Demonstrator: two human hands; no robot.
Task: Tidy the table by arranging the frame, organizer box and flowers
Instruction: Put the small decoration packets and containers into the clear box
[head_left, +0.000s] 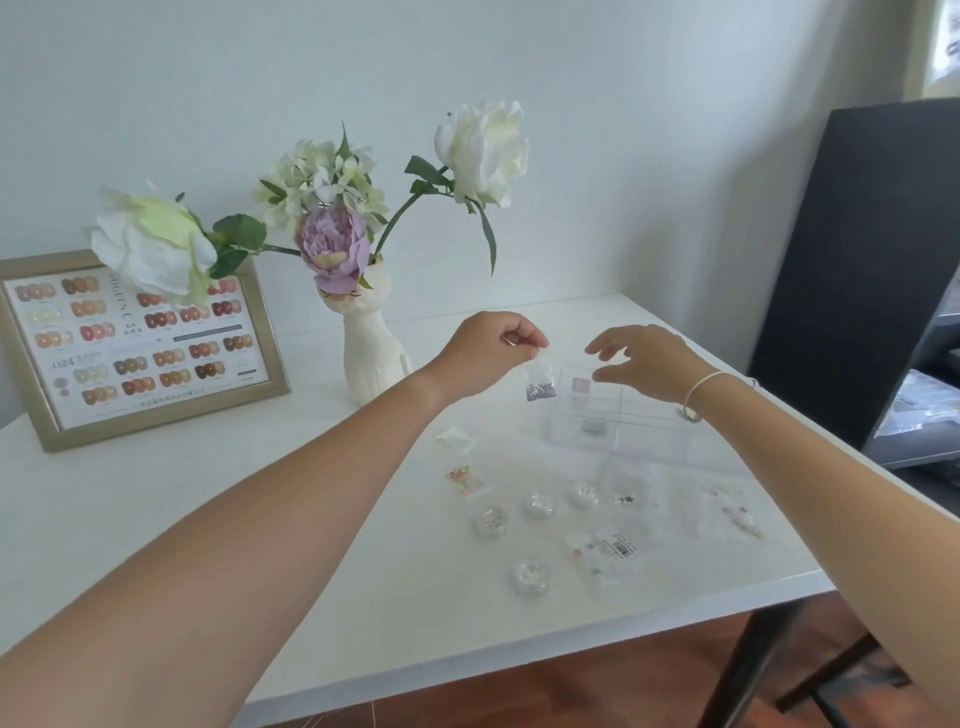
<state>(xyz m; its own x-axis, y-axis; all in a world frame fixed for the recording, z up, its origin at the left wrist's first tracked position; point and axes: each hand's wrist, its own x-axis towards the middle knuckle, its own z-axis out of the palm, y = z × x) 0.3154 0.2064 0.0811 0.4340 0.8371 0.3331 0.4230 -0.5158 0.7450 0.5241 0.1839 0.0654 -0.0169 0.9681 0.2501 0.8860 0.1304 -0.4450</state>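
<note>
My left hand (491, 353) pinches the top of a small clear bag (539, 382) with dark glitter at its bottom, hanging just left of the clear organizer box (613, 415). My right hand (644, 358) hovers over the box's far side, fingers loosely spread, holding nothing. A gold picture frame (140, 348) with a nail colour chart leans at the back left. White and purple flowers (332, 244) stand in a white vase (371, 358) between the frame and my left hand.
Several small clear bags (465, 478) and round clear jars (537, 505) of beads lie on the white table (260, 519) in front of the box. A dark chair (857, 270) stands at the right, past the table edge. Wooden floor shows below.
</note>
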